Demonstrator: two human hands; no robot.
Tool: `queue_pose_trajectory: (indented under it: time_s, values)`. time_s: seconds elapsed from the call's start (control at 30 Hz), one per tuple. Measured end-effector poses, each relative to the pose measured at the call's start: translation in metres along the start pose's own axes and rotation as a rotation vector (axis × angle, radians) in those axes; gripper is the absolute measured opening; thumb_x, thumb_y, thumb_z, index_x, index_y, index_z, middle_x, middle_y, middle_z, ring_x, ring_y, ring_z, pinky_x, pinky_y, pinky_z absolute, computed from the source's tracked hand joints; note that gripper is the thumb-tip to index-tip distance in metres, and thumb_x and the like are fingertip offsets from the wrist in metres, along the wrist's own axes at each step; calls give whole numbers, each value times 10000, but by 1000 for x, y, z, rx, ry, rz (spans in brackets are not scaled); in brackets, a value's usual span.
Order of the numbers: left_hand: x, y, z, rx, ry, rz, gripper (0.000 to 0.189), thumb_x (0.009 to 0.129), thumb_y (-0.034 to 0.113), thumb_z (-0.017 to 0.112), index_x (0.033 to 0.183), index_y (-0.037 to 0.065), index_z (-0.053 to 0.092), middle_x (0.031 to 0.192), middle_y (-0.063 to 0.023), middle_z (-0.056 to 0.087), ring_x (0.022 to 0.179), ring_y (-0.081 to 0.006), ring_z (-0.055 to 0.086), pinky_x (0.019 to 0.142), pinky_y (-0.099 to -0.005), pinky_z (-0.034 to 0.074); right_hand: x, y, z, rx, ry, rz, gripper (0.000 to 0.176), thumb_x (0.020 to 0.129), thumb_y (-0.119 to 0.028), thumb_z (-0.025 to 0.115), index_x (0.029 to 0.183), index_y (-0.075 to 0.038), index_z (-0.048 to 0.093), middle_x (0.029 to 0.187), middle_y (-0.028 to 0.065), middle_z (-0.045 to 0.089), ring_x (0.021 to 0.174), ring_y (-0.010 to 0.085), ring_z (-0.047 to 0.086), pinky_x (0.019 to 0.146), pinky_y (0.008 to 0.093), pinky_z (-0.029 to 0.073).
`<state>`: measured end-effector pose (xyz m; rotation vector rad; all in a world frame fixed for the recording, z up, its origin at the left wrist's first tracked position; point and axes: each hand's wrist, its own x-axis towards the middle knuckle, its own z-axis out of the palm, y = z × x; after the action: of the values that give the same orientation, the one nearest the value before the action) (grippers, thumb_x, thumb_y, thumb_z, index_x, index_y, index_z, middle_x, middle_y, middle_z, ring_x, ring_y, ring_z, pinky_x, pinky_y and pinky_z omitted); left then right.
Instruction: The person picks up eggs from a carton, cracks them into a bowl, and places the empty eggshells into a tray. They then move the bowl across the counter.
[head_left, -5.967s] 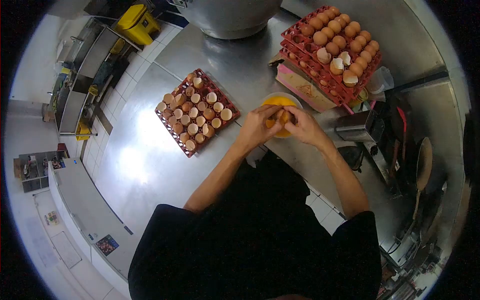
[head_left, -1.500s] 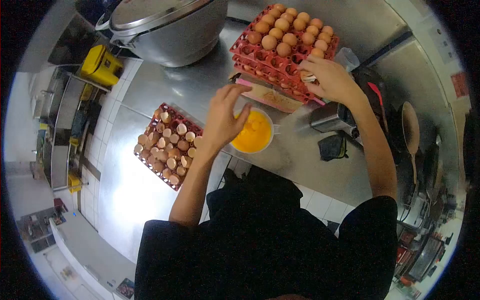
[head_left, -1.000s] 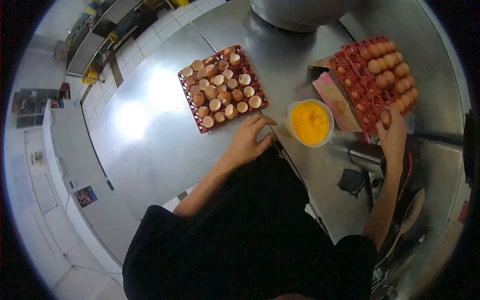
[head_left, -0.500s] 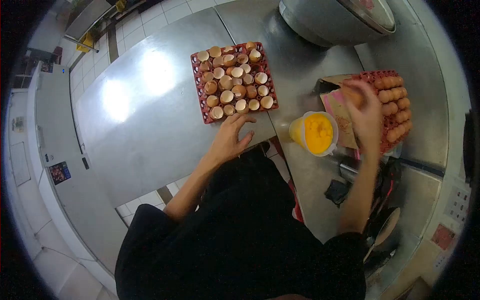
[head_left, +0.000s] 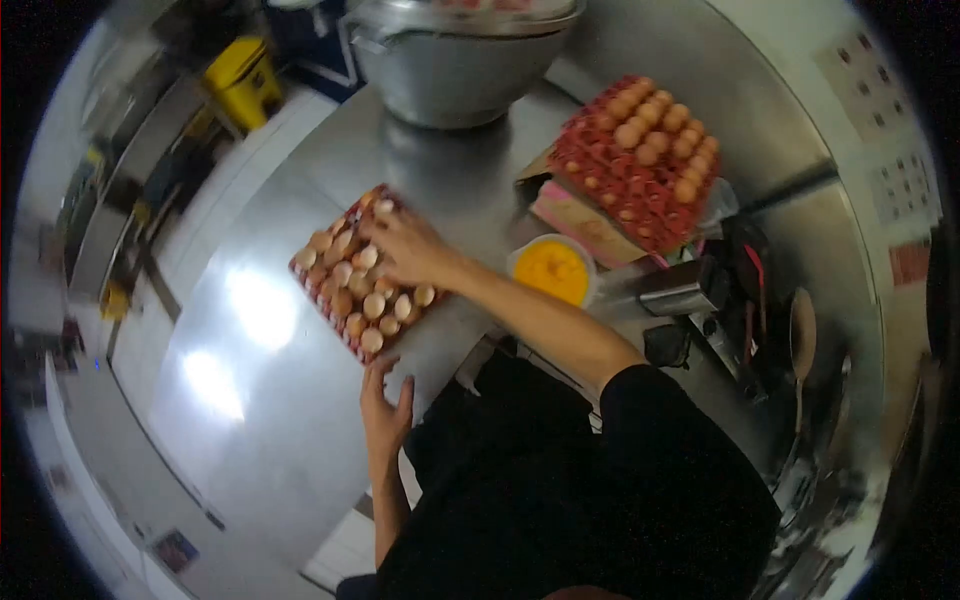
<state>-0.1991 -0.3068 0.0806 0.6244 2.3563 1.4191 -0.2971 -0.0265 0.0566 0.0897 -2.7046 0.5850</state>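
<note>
From where I stand, the right hand point(head_left: 403, 247) is over the shell tray point(head_left: 333, 315), at about its 1 o'clock side, fingers bent down among the shells point(head_left: 372, 342). It's blurred, so I can't tell if they grip anything. The left hand point(head_left: 382, 414) is open, thumb apart, near the tray's 6 o'clock corner. The tub point(head_left: 592, 272) of egg point(head_left: 553, 272) sits at 3 o'clock from that tray.

The right forearm point(head_left: 545, 315) worries me: it crosses close by the tub's 7 o'clock side, and a careless swing could knock it and spill the egg. Pushing down on the shells could crack loose bits onto the table point(head_left: 300, 420). At the tub's 1 o'clock, the whole eggs point(head_left: 647, 155) bunch along the far side of the stack point(head_left: 665, 212), so a bump might tip it.
</note>
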Motion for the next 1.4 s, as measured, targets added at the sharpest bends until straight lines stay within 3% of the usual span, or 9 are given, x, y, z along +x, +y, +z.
queue_pose_trajectory:
  time_s: [0.13,0.33,0.47,0.83,0.93,1.03,1.13,1.33,1.4]
  values:
    - [20,5,7,44,-82,60,348,937,103,784,1266,40,692,1222,-159,721,1130,-334,698,927,-448,559,-40,-25,-116,320,146,103,505,878,-214,808,1338,-44,687,1337,186,649,1257,389,630,1081,494,509]
    - [105,90,63,-123,-252,385,354,966,86,765,1303,28,675,1232,-163,722,1102,-310,719,938,-426,564,-155,60,-313,-484,451,529,408,901,-162,769,1297,-76,719,1238,167,668,1105,397,646,997,519,515]
    - [193,198,134,-128,-361,794,430,957,89,769,1365,15,652,1248,-169,720,1137,-307,714,990,-419,562,-214,107,-364,-641,185,652,415,910,-136,756,1320,-98,706,1293,171,645,1130,398,661,994,527,527]
    - [296,302,308,492,-257,1114,406,878,218,739,1250,62,691,1201,-189,714,1164,-410,677,978,-589,526,-211,137,-378,-514,-14,712,486,789,-113,795,1214,-43,570,1291,196,565,1006,454,705,854,535,587]
    - [302,321,307,585,-321,1049,311,892,205,708,1169,63,715,1167,-173,727,1171,-404,677,977,-593,530,-216,124,-376,-474,277,640,480,800,-113,802,1208,-36,560,1240,217,596,959,426,715,854,504,592]
    - [319,321,313,744,-316,1194,264,956,267,677,1146,87,704,1167,-191,748,1091,-443,712,869,-583,588,-229,85,-361,99,573,592,336,975,-131,735,1258,-44,577,1112,121,686,890,206,677,829,359,566]
    - [324,311,315,767,-274,1359,276,954,270,685,1169,98,688,1141,-184,757,1081,-407,724,864,-563,587,-254,60,-309,958,474,736,455,1035,-192,706,1440,-62,544,1063,106,676,906,279,690,818,398,576]
    - [308,314,270,649,-314,1243,410,993,182,631,1374,40,580,1241,-167,737,1194,-355,701,986,-533,565,-286,56,-207,479,410,679,337,1013,-122,651,1332,-31,596,1206,178,653,1131,330,664,1007,433,535]
    - [282,302,242,-118,-405,887,439,1022,136,602,1432,-4,535,1268,-172,706,1181,-352,707,1050,-510,560,-287,53,-200,301,432,566,334,974,-97,663,1295,-24,605,1245,201,636,1177,371,651,1041,456,524]
